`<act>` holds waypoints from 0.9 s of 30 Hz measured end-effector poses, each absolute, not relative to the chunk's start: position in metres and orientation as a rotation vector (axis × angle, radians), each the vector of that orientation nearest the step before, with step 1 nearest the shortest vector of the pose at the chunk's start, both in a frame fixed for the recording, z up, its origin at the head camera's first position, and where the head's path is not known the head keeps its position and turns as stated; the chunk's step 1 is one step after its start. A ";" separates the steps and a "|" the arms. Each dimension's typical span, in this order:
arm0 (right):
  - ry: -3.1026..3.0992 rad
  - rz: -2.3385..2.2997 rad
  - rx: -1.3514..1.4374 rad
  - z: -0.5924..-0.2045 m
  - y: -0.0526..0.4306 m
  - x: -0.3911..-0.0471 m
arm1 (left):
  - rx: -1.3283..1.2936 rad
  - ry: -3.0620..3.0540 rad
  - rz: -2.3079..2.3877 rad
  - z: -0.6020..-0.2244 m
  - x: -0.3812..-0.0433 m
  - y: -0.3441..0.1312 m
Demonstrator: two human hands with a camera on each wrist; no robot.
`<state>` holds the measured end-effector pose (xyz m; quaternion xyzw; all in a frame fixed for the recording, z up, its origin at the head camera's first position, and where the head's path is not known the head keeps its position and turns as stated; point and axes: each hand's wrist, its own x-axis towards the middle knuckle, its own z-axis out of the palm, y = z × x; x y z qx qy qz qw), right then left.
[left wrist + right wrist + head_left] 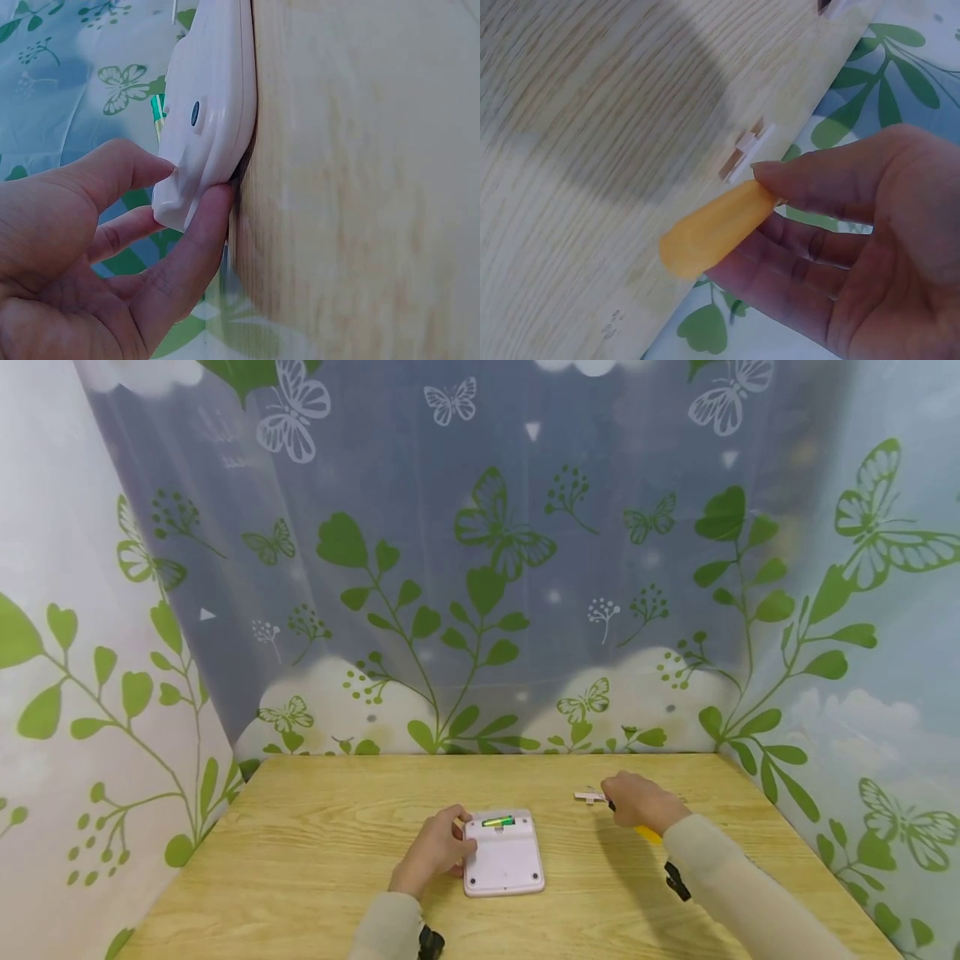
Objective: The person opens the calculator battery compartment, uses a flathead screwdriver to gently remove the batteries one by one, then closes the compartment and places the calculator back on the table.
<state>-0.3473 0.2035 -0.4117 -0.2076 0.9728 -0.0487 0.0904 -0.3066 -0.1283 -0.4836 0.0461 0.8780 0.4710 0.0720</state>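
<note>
A pale pink calculator-like device (504, 864) lies back side up on the table, its small battery compartment uncovered. A green battery (498, 822) sits in that compartment. My left hand (433, 846) pinches the device's left edge, thumb on the back face and a finger against the side, as the left wrist view shows. To the right, my right hand (637, 802) grips a screwdriver by its yellow handle (716, 229); the tip is hidden. Just beyond the right fingertips, a small pale battery cover (588, 797) lies on the table.
The wood-grain table (315, 827) meets a patterned curtain (420, 610) with leaves and butterflies at the back. Similar curtains hang at the left and right sides. Each wrist carries a black strap (677, 882).
</note>
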 end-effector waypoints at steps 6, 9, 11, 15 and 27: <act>2.936 -0.133 -0.489 -0.415 0.212 -0.351 | 0.149 2.630 1.425 -0.484 -0.305 -0.128; 2.949 -0.140 -0.439 -0.416 0.220 -0.353 | 0.152 2.634 1.424 -0.484 -0.305 -0.127; 2.952 -0.143 -0.412 -0.417 0.225 -0.354 | 0.151 2.639 1.422 -0.484 -0.304 -0.127; 2.937 -0.158 -0.365 -0.422 0.235 -0.356 | 0.156 2.647 1.419 -0.484 -0.304 -0.126; 2.917 -0.195 -0.276 -0.430 0.249 -0.360 | 0.175 2.640 1.435 -0.488 -0.302 -0.127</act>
